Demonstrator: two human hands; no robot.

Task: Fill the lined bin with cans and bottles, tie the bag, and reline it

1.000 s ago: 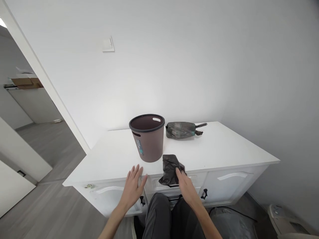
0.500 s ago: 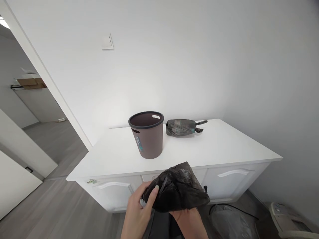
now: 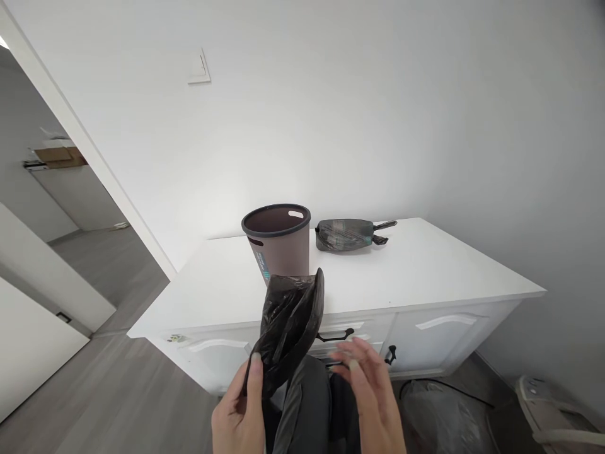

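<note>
My left hand [image 3: 241,403] pinches the lower left edge of a black plastic bag [image 3: 288,325], which stands up in front of the cabinet and partly opens toward the right. Just right of the bag, my right hand [image 3: 366,384] is empty, its fingers apart and slightly blurred. On the white cabinet top, a brownish-purple bin [image 3: 290,252] stands upright, its lower front hidden by the bag. A dark plastic-wrapped roll [image 3: 344,235] with two loose ends lies right of the bin, near the wall.
The white cabinet [image 3: 439,268] has black handles at its front. On the floor at the right are a clear plastic bag [image 3: 439,413], a black cable and a beige object [image 3: 551,403]. A doorway is at the left, and a light switch [image 3: 199,68] is on the wall.
My right hand has let go of the black bag and moved out to its right. The bag has swung from lying across both hands to upright in my left hand, further left.
</note>
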